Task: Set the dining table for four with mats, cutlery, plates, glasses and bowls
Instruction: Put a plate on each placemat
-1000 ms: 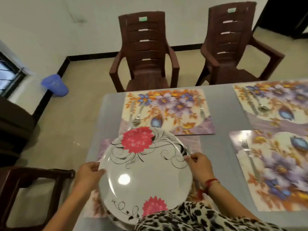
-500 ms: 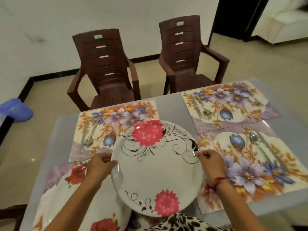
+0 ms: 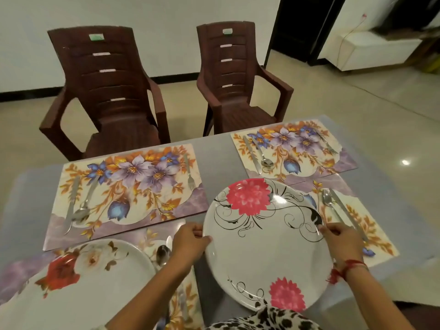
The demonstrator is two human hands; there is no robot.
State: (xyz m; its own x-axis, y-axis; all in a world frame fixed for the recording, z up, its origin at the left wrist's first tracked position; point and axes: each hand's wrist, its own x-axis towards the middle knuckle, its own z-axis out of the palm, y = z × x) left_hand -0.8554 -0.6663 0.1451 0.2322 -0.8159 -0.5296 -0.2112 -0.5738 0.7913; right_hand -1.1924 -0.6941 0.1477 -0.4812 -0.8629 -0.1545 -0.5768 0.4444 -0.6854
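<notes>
I hold a white plate [image 3: 266,244] with pink flowers and black scrolls above the near right floral mat [image 3: 371,236]. My left hand [image 3: 189,241] grips its left rim, and my right hand [image 3: 340,239] pinches its right rim. A second white plate [image 3: 78,277] with a red flower lies on the near left mat [image 3: 14,267]. The far left mat [image 3: 133,186] and far right mat [image 3: 295,148] each carry a knife, spoon and fork. A spoon [image 3: 329,206] and knife [image 3: 345,210] lie on the near right mat.
Two brown plastic chairs [image 3: 107,91] [image 3: 238,82] stand beyond the grey table [image 3: 219,158]. A white sofa [image 3: 371,51] sits at the far right by a dark doorway. A spoon [image 3: 163,254] lies next to the left plate.
Both hands have carried the pink-flowered plate rightwards, off the near left mat and over the near right mat. The view has swung right, and the red-flowered plate now shows fully.
</notes>
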